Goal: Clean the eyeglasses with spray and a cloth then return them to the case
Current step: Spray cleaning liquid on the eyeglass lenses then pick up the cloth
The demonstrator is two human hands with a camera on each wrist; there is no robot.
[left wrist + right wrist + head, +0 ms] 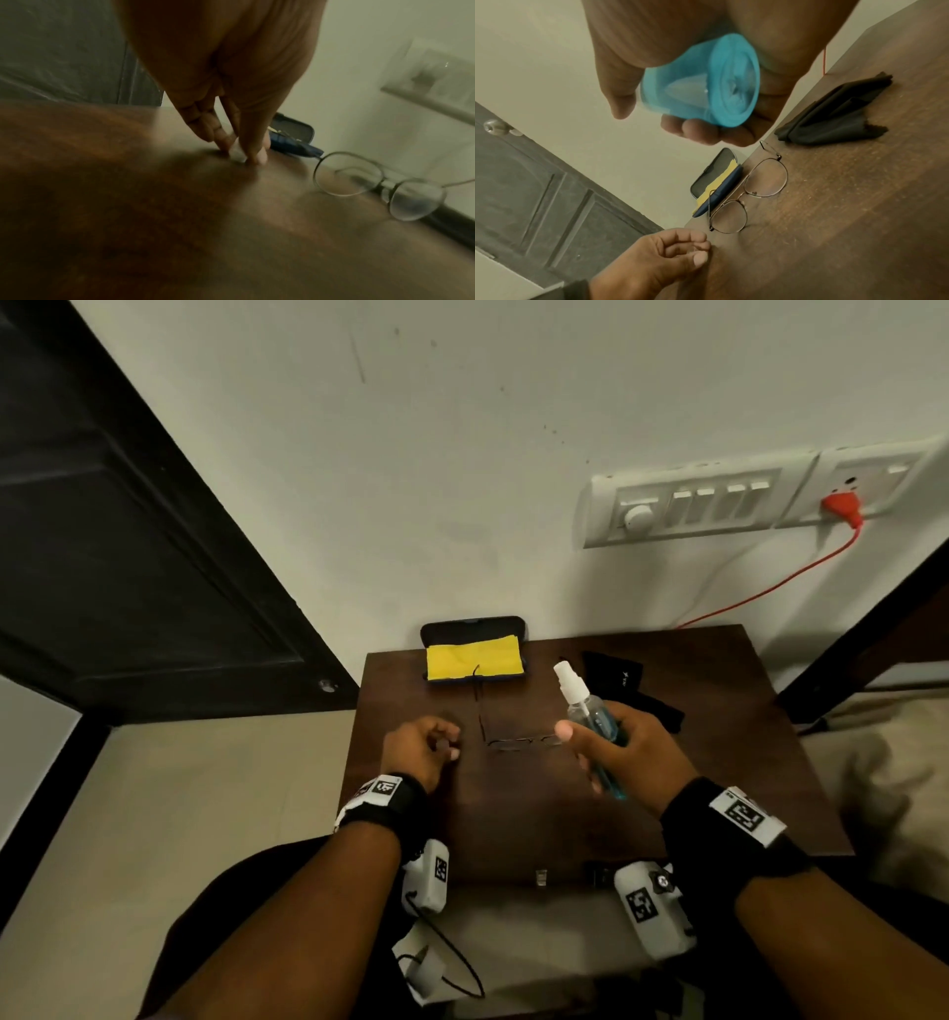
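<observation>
Thin metal-framed eyeglasses (518, 742) (359, 178) (757, 186) lie unfolded on the brown table (719, 762), between my hands. My right hand (577, 757) (663, 121) grips a clear blue spray bottle (590, 716) (718, 81) just right of the glasses, its white nozzle (567, 680) tilted up and away. My left hand (447, 747) (239, 157) (700, 251) is left of the glasses, fingertips on the table, pinching a small whitish cap (237, 154). The open dark case (475, 629) (706, 178) with a yellow cloth (472, 662) sits at the far edge. One temple tip rests on the case.
A crumpled black cloth (637, 690) (834, 113) lies at the back right of the table. On the wall above is a switchboard (719, 505) with a red plug and cable (842, 505). A dark door (128, 531) stands to the left.
</observation>
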